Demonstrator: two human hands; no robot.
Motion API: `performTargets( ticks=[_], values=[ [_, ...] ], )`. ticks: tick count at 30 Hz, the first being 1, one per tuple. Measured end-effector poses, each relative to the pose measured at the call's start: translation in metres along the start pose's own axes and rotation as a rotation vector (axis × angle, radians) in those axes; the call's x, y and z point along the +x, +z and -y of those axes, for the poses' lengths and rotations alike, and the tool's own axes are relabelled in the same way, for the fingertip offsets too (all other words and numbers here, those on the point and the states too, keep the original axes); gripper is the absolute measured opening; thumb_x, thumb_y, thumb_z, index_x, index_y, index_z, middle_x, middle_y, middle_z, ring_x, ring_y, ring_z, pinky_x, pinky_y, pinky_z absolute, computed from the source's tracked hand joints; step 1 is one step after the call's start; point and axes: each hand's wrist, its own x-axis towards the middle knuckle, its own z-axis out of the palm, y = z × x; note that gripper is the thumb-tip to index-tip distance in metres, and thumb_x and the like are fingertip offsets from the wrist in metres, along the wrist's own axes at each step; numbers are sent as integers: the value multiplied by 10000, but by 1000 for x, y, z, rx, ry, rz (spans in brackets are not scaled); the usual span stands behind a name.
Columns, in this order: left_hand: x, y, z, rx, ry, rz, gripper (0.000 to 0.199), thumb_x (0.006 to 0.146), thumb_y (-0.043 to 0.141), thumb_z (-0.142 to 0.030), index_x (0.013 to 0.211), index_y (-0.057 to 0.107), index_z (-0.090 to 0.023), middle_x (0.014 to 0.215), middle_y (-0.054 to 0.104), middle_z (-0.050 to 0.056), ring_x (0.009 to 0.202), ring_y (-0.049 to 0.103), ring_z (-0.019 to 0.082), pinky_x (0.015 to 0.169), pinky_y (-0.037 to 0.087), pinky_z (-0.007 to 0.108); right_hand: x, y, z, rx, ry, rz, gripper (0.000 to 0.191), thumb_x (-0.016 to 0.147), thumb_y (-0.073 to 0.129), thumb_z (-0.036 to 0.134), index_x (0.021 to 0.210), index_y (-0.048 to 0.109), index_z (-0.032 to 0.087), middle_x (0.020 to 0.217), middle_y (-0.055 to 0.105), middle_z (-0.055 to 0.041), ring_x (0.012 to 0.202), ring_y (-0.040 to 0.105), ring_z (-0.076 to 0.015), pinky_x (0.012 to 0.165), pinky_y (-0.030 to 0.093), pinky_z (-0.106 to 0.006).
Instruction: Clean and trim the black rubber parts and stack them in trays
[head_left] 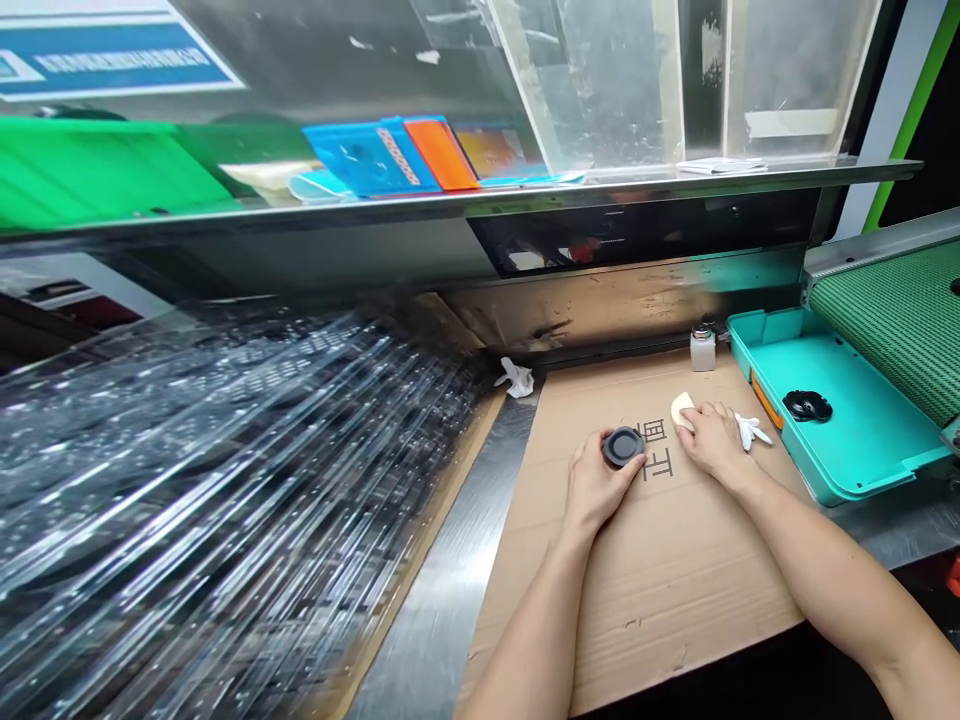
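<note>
- The cardboard lay on the counter, with dark characters printed on it;
- the left hand was curled closed around a dark rounded cap, holding it over the cardboard;
- the right hand lay partly closed, its fingers touching a pale pad; whether it gripped, I couldn't tell;
- a white glove lay just beside the right hand;
- a teal tray held a black part;
- a bottle and a white rag stood beyond the cardboard;
- a stack of clear sheets lay far left;
- a green belt ran far right.
</note>
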Motion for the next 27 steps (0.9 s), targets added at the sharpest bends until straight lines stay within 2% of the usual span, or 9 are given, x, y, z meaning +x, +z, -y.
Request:
performTargets(
  ticks=[4, 6, 8, 11, 14, 19, 24, 27],
  values=[
    [2, 2, -15, -351, -200, -64, 668, 677, 821, -394, 1232, 502, -200, 945, 749, 75, 840, 716, 228, 820, 545, 365, -1, -12, -3, -63, 63, -79, 338, 1004, 435, 376, 1155, 684, 206, 1228, 640, -153, 1154, 491, -314, 955, 351, -452],
    [7, 6, -23, -382, -274, -116, 664, 674, 816, -357, 1235, 516, -168, 860, 742, 63, 781, 712, 211, 806, 543, 350, 1, -18, -10, -122, 147, -72, 338, 996, 428, 332, 1138, 691, 174, 1198, 647, -177, 1157, 505, -336, 951, 367, -480],
    [13, 9, -29, -325, -307, -142, 650, 667, 800, -306, 1238, 542, -135, 778, 723, 42, 759, 705, 207, 817, 535, 344, 3, -23, -17, -166, 226, -11, 325, 971, 446, 285, 1113, 698, 138, 1155, 659, -197, 1142, 541, -348, 929, 404, -478],
    [21, 10, -32, -200, -314, -138, 678, 649, 769, -254, 1274, 558, -98, 704, 697, 14, 765, 702, 216, 837, 524, 339, 7, -29, -26, -191, 278, 91, 326, 941, 460, 228, 1132, 689, 97, 1140, 667, -221, 1112, 606, -336, 884, 466, -423],
    [24, 9, -28, -166, -324, -141, 702, 641, 749, -242, 1297, 558, -81, 736, 712, 26, 797, 707, 219, 825, 523, 322, 10, -34, -31, -207, 301, 141, 343, 928, 475, 228, 1166, 675, 84, 1161, 671, -230, 1100, 641, -327, 850, 502, -377],
    [26, 11, -17, -183, -310, -141, 718, 654, 730, -233, 1330, 544, -78, 768, 721, 30, 765, 696, 191, 759, 518, 282, 13, -45, -33, -232, 344, 231, 336, 895, 522, 288, 1119, 713, 126, 1153, 694, -211, 1071, 670, -332, 840, 518, -383],
    [26, 17, -14, -181, -272, -128, 733, 667, 718, -234, 1359, 528, -84, 774, 720, 28, 760, 684, 189, 758, 515, 283, 14, -43, -30, -255, 316, 231, 297, 927, 495, 303, 1073, 723, 181, 1104, 719, -175, 1052, 679, -329, 838, 522, -394],
    [27, 10, -20, -115, -272, -94, 692, 671, 726, -257, 1328, 568, -107, 798, 725, 41, 802, 689, 208, 798, 518, 301, 16, -38, -28, -277, 286, 227, 288, 927, 493, 300, 1061, 716, 176, 1116, 714, -175, 1055, 679, -333, 833, 529, -398]
  ],
)
